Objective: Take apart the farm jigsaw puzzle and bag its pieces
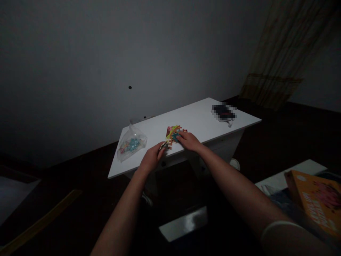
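A white table [198,115] stands against a grey wall [66,71], and everything here sits in relation to it. At the table's left end lies a clear plastic bag [131,143], slumped on its side and holding loose teal and pink pieces. Just right of the bag, over the table's near edge, is the person's left hand [151,158]. Its thumb and fingers come together on a small, dark-edged puzzle piece [163,145], though the piece is too small to make out clearly. The hand sits at the left corner of a partly joined jigsaw puzzle [172,134], which lies flat near the middle of the table in red, yellow and pink, with knobbed edges showing.

The right hand [188,141] is just beside the left, apart from it, and lies over the puzzle's right side. Its fingers rest on a teal puzzle piece [176,137]; whether they grip it, the view cannot tell. Further right on the table, near the far corner, sits a dark object [223,112], blurred past naming, with a pale cord at its edge. Beyond the table's right end hangs a sheer brown curtain [279,53], and below that end, well off the table, lies an orange printed box [317,202].
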`<state>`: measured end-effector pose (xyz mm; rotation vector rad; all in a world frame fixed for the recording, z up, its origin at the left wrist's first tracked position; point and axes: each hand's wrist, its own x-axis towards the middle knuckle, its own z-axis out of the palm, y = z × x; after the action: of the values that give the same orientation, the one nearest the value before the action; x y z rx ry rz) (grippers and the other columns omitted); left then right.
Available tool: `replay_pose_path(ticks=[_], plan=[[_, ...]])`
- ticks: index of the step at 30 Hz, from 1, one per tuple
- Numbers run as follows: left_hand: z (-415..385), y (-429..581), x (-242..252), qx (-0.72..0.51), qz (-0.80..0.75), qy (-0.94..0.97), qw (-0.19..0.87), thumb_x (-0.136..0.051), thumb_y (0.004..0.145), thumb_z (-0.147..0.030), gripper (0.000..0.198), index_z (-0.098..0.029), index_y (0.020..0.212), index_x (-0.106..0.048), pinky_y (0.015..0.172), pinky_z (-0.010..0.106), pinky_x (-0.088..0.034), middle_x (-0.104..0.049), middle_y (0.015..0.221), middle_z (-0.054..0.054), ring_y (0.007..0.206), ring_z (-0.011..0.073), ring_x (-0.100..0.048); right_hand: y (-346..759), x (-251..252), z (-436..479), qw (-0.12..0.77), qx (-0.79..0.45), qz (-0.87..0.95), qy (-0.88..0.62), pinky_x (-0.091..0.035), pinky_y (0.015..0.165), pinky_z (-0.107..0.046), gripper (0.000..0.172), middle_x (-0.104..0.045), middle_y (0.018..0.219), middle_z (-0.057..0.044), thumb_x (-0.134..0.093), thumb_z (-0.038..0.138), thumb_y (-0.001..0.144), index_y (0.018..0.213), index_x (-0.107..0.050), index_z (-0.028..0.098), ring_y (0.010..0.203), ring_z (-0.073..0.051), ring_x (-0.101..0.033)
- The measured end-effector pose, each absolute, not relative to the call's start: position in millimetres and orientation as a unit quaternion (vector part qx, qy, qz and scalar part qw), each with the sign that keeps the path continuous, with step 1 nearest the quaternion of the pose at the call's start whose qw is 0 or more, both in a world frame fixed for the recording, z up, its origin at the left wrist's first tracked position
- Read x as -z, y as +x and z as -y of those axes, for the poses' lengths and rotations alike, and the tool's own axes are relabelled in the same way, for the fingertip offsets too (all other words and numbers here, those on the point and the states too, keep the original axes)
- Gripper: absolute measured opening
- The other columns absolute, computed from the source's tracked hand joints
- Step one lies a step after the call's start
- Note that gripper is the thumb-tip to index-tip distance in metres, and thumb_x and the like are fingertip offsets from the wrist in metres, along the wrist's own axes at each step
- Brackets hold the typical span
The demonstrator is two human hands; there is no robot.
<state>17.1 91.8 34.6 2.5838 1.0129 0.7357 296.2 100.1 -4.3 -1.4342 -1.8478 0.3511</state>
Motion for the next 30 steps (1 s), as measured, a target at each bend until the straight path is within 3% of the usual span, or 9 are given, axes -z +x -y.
replay_pose_path(ticks=[3,7,12,19,25,30], plan=[[-102.5,19.5,-31.9,-0.294,-0.368,0.873,0.128,-0.052,0.114,-0.036,0.040,-0.025,0.149,-0.067,0.120,0.050,-0.054,-0.073,0.150,0.013,0.139,0.0301,-0.069,295.3,3.5,-100.7,0.384,-0.146,0.717,-0.563,-0.045,0.081,-0.036,0.022,-0.079,0.107,-0.011,-0.053,0.029,0.110,0.102,-0.073,0.025,0.095,-0.028,-0.068],[-106.3,34.9,-20.5,-0.241,-0.341,0.900,0.126,-0.061,0.108,-0.030,0.043,-0.027,0.151,-0.065,0.127,0.055,-0.048,-0.062,0.164,0.014,0.153,0.0324,-0.058,297.1,1.2,-99.9,0.405,-0.154,0.705,-0.562,-0.046,0.084,-0.037,0.022,-0.079,0.106,-0.011,-0.053,0.030,0.109,0.099,-0.071,0.025,0.096,-0.028,-0.069],[-96.8,43.2,-14.7,-0.202,-0.342,0.910,0.122,-0.058,0.108,-0.025,0.051,-0.024,0.159,-0.056,0.120,0.055,-0.054,-0.067,0.157,0.016,0.140,0.0321,-0.067,303.8,-0.2,-98.9,0.452,-0.212,0.692,-0.522,-0.050,0.087,-0.035,0.021,-0.080,0.102,-0.006,-0.057,0.032,0.105,0.096,-0.073,0.023,0.096,-0.025,-0.070],[-86.8,32.9,-3.5,-0.173,-0.327,0.928,0.037,-0.065,0.103,-0.024,0.045,-0.023,0.148,-0.069,0.115,0.055,-0.056,-0.069,0.152,0.017,0.138,0.0351,-0.066,301.7,3.2,-97.7,0.527,-0.362,0.604,-0.475,-0.057,0.071,-0.029,0.017,-0.078,0.099,-0.003,-0.059,0.036,0.104,0.098,-0.069,0.023,0.086,-0.022,-0.078],[-86.6,28.3,-18.5,-0.172,-0.355,0.916,0.071,-0.062,0.105,-0.026,0.047,-0.030,0.152,-0.068,0.103,0.045,-0.062,-0.077,0.143,0.012,0.124,0.0319,-0.075,302.6,3.9,-100.3,0.527,-0.377,0.580,-0.494,-0.060,0.069,-0.031,0.013,-0.078,0.094,-0.003,-0.060,0.034,0.104,0.097,-0.065,0.024,0.082,-0.023,-0.080],[-98.4,24.8,-32.4,-0.306,-0.405,0.850,0.142,-0.058,0.109,-0.040,0.040,-0.026,0.144,-0.071,0.097,0.041,-0.061,-0.082,0.130,0.012,0.113,0.0302,-0.079,302.1,5.0,-102.9,0.529,-0.391,0.565,-0.498,-0.059,0.065,-0.032,0.017,-0.074,0.084,-0.003,-0.063,0.037,0.104,0.093,-0.062,0.025,0.079,-0.025,-0.080]])
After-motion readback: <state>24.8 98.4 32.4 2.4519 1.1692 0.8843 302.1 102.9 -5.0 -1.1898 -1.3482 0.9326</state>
